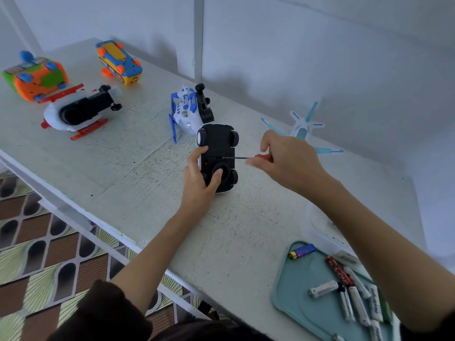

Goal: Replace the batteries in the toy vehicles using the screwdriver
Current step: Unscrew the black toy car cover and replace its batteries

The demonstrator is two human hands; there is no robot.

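A white toy car [218,143] stands on its side at the table's middle, its black underside facing me. My left hand [200,179] grips its lower end, thumb on the round black part. My right hand [286,159] holds a red-handled screwdriver [240,158], whose thin shaft lies level with its tip touching the underside near the middle. A teal tray [295,291] at the front right holds several batteries [322,289], among them a blue and yellow battery [301,251].
Other toys lie overturned on the white table [147,193]: a blue-white helicopter [188,110] just behind the car, a red-white helicopter [76,112], an orange-green vehicle [37,77], a blue-yellow vehicle [119,61]. A pale blue plane [304,130] stands behind my right hand. Wall behind.
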